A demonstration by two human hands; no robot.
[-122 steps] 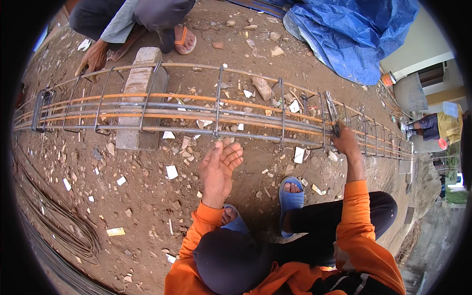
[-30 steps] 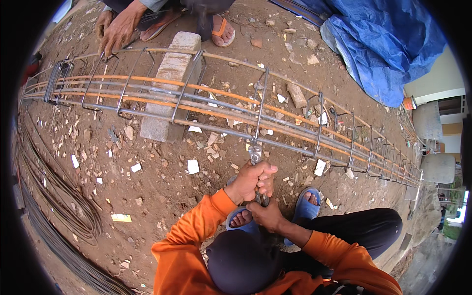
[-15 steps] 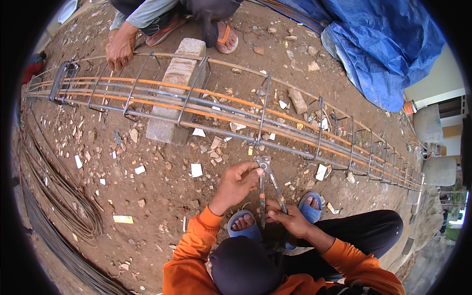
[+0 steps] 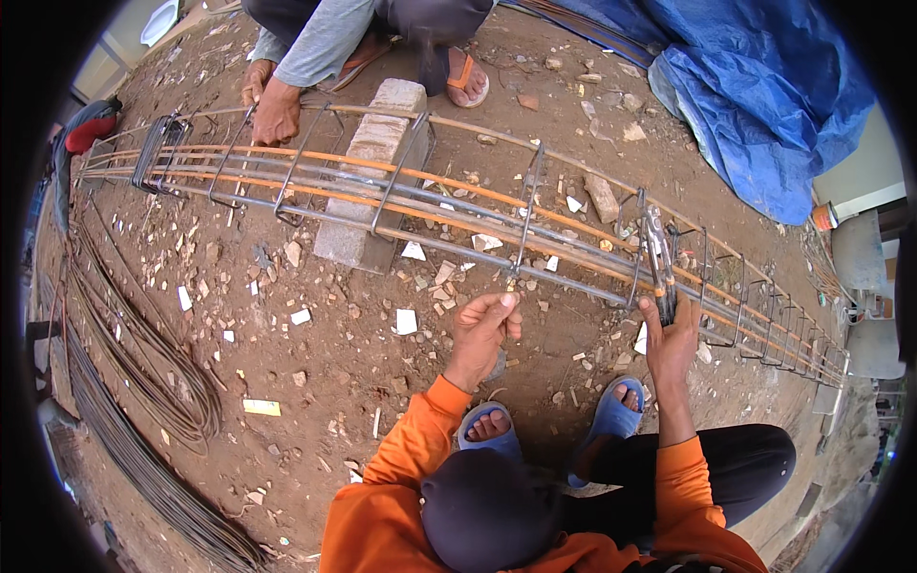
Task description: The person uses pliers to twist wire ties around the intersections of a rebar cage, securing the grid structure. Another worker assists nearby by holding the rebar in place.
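A long rebar cage of rusty and grey rods (image 4: 458,250) with bent stirrups stretches across in front of me. My left hand (image 4: 482,336) is closed in a pinch just below the near rod, beside the foot of a stirrup (image 4: 526,215). What its fingertips hold is too small to make out. In my right hand (image 4: 673,342) is a pair of pincers (image 4: 655,244), its jaws pointing away from me over the cage, farther right. Both handles lie close together in my grip.
Under the cage sits a pale block (image 4: 346,246). Across from me squats a person whose hands (image 4: 277,113) are at the cage. Coiled rods (image 4: 143,358) lie at left, a blue tarp (image 4: 755,105) at far right. Rubble and white shards litter the dirt.
My right hand has swung the pincers right and away from me, over the cage. My left hand, earlier by the pincers' head, stays near the stirrup's foot. The other person's hands shifted along the cage.
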